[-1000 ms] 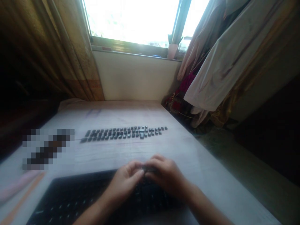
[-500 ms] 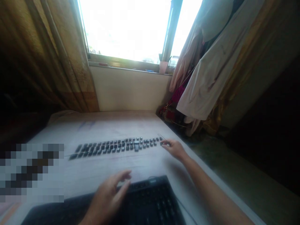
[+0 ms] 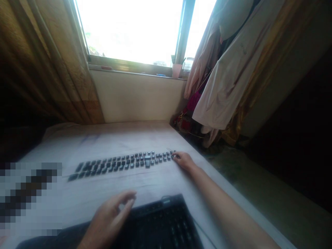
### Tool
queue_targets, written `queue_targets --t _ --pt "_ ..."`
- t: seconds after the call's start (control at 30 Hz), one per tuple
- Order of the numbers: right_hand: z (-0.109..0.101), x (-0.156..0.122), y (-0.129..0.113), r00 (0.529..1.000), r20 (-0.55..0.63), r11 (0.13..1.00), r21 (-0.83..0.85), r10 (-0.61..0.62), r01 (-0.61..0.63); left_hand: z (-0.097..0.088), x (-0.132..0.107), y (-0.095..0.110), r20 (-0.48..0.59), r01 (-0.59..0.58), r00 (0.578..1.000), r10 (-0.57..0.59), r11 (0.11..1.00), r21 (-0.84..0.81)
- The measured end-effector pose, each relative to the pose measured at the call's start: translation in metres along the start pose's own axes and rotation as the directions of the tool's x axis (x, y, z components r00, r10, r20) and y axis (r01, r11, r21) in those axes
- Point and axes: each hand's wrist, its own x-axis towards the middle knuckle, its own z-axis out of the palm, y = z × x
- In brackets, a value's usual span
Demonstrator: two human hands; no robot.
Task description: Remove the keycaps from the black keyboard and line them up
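Note:
A black keyboard (image 3: 160, 224) lies at the near edge of the pale table (image 3: 109, 141). My left hand (image 3: 110, 218) rests on its top edge, fingers loosely spread with nothing in them. Farther off, several loose dark keycaps (image 3: 121, 162) lie in rows. My right hand (image 3: 184, 160) reaches out to the right end of those rows, its fingertips pinched together at the last keycaps; what they hold is too small to make out.
A window (image 3: 129, 31) with a sill stands behind the table, with a brown curtain (image 3: 44, 62) on the left. Hanging clothes (image 3: 228, 72) crowd the right side. A pixelated patch (image 3: 28, 193) covers something at the table's left. The table's right edge (image 3: 228, 188) drops toward the floor.
Both hands were together over the keyboard a second ago. My right hand has since stretched out to the right end of the keycap rows, while my left hand stays at the keyboard.

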Motion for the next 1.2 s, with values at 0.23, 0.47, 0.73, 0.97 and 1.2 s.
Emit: queue_targets --t 0.23,0.47,0.73,0.97,1.2 --pt "-0.001 -0.004 -0.003 1.000 0.003 1.000 -0.014 0.021 -0.021 -0.006 -0.002 0.009 0.065 0.031 0.997 -0.034 0.999 0.045" --pt "-0.003 -0.007 -0.005 0.998 -0.008 0.996 0.057 0.062 -0.062 -0.009 0.000 0.011 0.088 0.046 0.995 -0.051 0.997 0.066" --pt "-0.020 -0.034 -0.008 0.992 -0.111 0.945 0.326 0.058 -0.019 -0.006 0.001 0.004 0.013 -0.045 0.999 0.043 0.977 0.210" --pt "-0.033 -0.108 -0.014 0.975 -0.219 0.774 0.624 0.039 0.110 0.002 0.000 0.003 0.136 -0.099 0.988 0.066 0.964 0.247" --pt "-0.027 -0.158 -0.018 0.997 -0.075 0.675 0.736 0.015 0.045 0.006 0.001 0.000 0.208 -0.119 0.976 0.068 0.962 0.245"
